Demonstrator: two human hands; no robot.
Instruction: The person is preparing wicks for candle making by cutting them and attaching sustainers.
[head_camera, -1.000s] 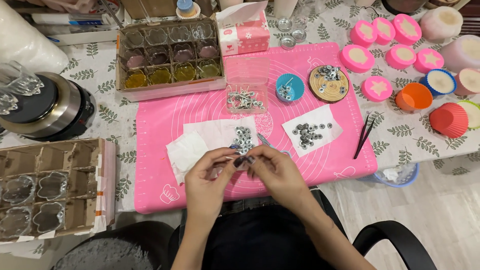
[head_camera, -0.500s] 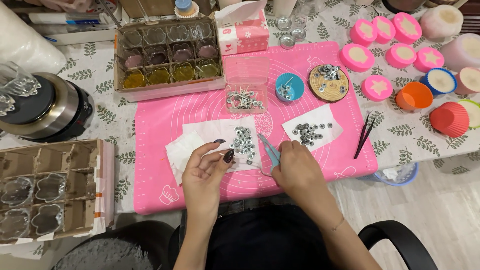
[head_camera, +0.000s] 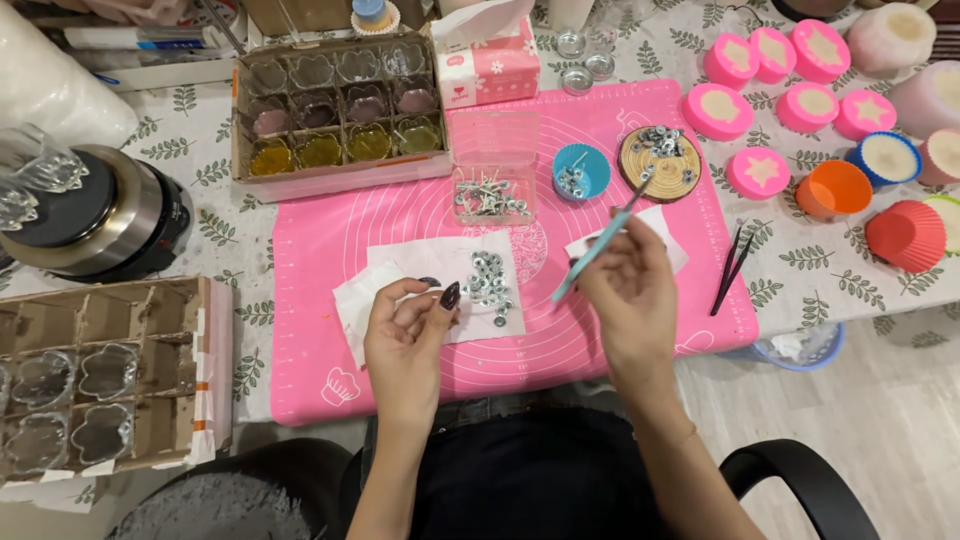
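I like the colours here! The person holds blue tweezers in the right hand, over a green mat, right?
Not quite. The right hand does hold the blue tweezers, but the mat under them is pink, not green. The head view shows it plainly.

Along the worktop's far edge: tissue box (head_camera: 495, 65) and cardboard tray of tinted glass cups (head_camera: 335, 105). At the right edge, pink moulds (head_camera: 790, 70), orange cup (head_camera: 835, 188), red cup (head_camera: 907, 234). At the left edge, round steel warmer (head_camera: 95, 215).
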